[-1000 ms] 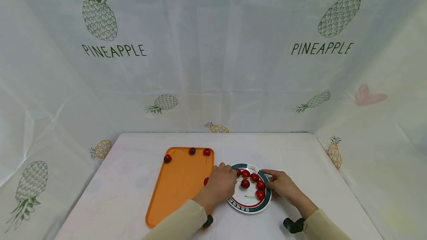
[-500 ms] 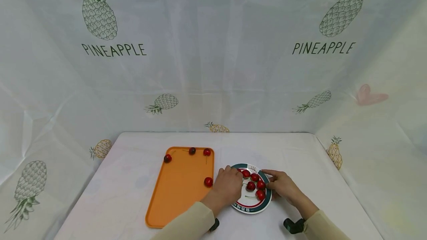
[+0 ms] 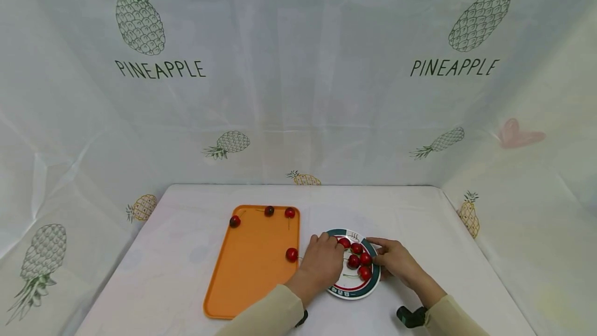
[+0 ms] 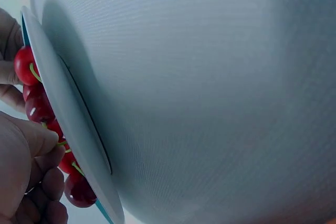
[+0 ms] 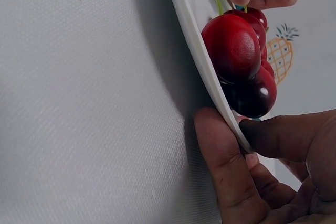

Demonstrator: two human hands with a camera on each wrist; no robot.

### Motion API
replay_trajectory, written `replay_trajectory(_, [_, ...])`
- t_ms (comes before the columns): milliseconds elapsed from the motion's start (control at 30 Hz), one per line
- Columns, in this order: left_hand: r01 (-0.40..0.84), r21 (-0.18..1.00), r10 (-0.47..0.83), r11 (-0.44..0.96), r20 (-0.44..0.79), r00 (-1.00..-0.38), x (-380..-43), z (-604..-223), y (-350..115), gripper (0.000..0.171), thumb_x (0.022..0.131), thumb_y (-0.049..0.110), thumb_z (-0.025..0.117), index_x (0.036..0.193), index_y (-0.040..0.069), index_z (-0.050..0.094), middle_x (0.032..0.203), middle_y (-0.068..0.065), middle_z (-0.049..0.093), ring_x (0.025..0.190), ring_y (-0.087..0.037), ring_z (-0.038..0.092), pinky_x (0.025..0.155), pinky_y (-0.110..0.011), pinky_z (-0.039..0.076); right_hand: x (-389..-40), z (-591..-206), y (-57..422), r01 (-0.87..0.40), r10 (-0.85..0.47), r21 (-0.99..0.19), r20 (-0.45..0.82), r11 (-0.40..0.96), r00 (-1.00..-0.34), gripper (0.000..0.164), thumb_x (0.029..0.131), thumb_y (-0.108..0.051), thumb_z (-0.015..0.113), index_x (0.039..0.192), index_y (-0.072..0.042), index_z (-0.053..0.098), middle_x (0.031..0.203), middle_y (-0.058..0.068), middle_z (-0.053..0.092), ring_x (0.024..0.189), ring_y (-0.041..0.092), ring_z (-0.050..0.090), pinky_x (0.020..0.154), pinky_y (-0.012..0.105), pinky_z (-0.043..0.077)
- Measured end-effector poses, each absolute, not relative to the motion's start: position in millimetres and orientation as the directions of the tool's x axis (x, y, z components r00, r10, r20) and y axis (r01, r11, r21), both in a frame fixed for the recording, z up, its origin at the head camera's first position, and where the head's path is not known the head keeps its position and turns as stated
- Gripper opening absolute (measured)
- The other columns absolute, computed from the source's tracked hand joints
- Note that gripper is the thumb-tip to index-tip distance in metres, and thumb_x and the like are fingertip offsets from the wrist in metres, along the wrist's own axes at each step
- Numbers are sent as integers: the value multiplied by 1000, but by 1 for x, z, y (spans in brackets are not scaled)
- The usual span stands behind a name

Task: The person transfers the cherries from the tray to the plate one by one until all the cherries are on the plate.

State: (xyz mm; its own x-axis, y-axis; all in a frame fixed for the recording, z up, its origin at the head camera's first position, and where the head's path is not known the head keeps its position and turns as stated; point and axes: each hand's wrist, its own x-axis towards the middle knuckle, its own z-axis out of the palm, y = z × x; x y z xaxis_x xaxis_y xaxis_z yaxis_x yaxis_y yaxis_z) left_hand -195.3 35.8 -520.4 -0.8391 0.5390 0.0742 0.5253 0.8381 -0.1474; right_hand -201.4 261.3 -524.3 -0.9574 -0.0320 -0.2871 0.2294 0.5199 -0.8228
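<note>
A white plate (image 3: 347, 293) with a dark green rim holds several red cherries (image 3: 365, 273), grouped mostly along its right side. Above the plate's left part is my left hand (image 3: 323, 263). In the left wrist view its thumb (image 4: 46, 136) and forefinger pinch a thin green stem, and a dark red cherry (image 3: 353, 261) lies just right of that hand in the head view. My right hand (image 3: 397, 262) grips the plate's right rim; the right wrist view has a thumb and fingers (image 5: 215, 145) on either side of the edge. My left hand hides the plate's left side.
An orange tray (image 3: 247, 274) lies left of the plate. Three cherries sit along its far end, and another cherry (image 3: 291, 255) rests at its right edge. A white cloth with pineapple prints (image 3: 303, 179) hangs behind the table (image 3: 373, 206).
My left hand has moved right, further over the plate, and one cherry has shifted right with it toward the others. The cherry at the tray's right edge is now uncovered. My right hand stays put.
</note>
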Motion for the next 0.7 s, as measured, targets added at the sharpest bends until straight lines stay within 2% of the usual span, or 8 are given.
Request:
replay_trajectory(100, [530,-156,545,834,78,-835,-194,-520,36,39,99,46,70,127,19,72,117,2,68,107,-18,53,94,-36,48,-201,-525,261,228,-31,-823,-285,521,-958,58,90,3,71,146,-5,60,96,13,63,68,23,61,59,37,59])
replay_trajectory(467, [522,-185,543,833,91,-835,-192,-522,36,43,96,48,73,130,22,71,122,3,68,111,-17,53,95,-35,49,-201,-524,261,221,-36,-823,-281,523,-959,58,89,3,71,146,-4,61,92,12,61,67,23,61,58,37,59])
replay_trajectory(700, [526,-187,548,830,97,-831,-191,-521,36,40,100,47,69,129,20,70,121,2,67,110,-18,53,95,-35,48,-201,-525,261,219,-37,-825,-279,521,-960,59,88,3,72,146,-4,61,91,11,61,68,23,60,58,36,58])
